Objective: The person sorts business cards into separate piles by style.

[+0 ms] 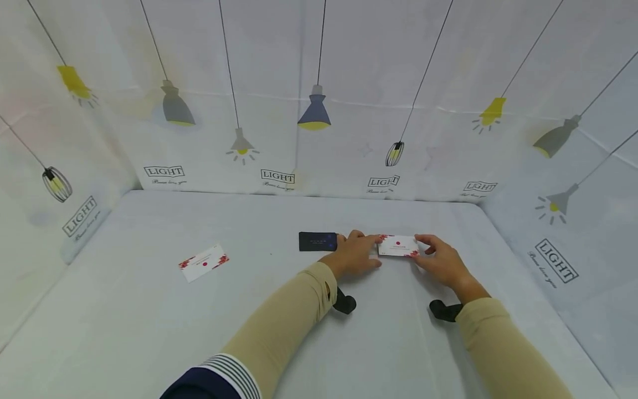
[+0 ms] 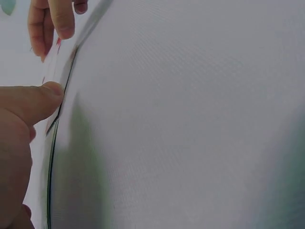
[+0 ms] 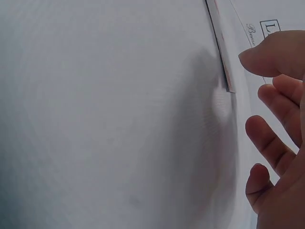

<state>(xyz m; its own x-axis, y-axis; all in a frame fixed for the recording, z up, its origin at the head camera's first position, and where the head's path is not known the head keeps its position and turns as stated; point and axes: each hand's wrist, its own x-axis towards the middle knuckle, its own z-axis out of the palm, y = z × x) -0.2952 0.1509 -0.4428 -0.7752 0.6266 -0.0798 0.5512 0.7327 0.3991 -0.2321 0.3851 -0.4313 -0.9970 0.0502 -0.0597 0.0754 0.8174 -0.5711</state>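
A stack of white business cards with red print lies flat on the white table, between both hands. My left hand is at its left end, index fingertip by the far corner and thumb near the front corner. The left wrist view shows that thumb extended over the stack's edge. At the right end, my right hand has its fingers parted around the corner. In the right wrist view its thumb looks apart from the stack's edge. Dark blue business cards lie left of my left hand, partly behind it.
A single white card with red print lies tilted on the table at the left. Walls of white cloth printed with lamps rise behind and at the sides. Black wrist mounts sit under both wrists.
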